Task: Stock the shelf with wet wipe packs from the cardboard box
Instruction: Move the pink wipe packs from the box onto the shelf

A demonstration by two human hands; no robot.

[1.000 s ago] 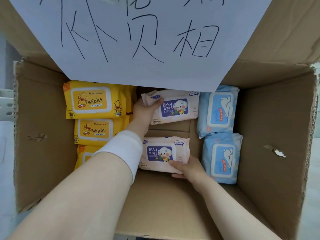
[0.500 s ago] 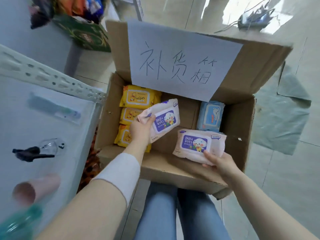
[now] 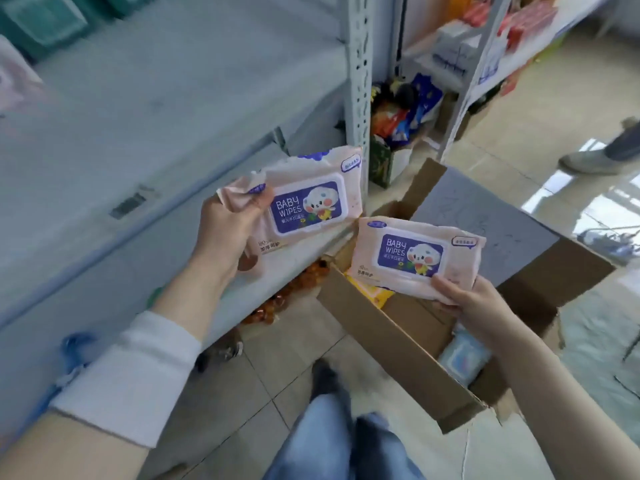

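My left hand [image 3: 227, 233] grips a pink "BABY WIPES" pack [image 3: 311, 202] by its left end, held over the front edge of the pale grey shelf [image 3: 145, 133]. My right hand [image 3: 467, 303] holds a second pink wipes pack [image 3: 415, 256] from below, above the open cardboard box [image 3: 391, 344]. Inside the box a yellow pack [image 3: 372, 292] and a blue pack [image 3: 464, 358] show; the rest of its contents are hidden.
A perforated metal upright [image 3: 360, 74] stands at the shelf's right end. Snack bags [image 3: 401, 116] crowd the floor behind it. Another shelf with goods [image 3: 491, 39] is at the back right. A person's shoe [image 3: 588, 161] is on the tiled floor at right.
Both hands lifted the two pink packs out of the box. My view swung left toward the shelf, and the left pack now hangs over the shelf edge.
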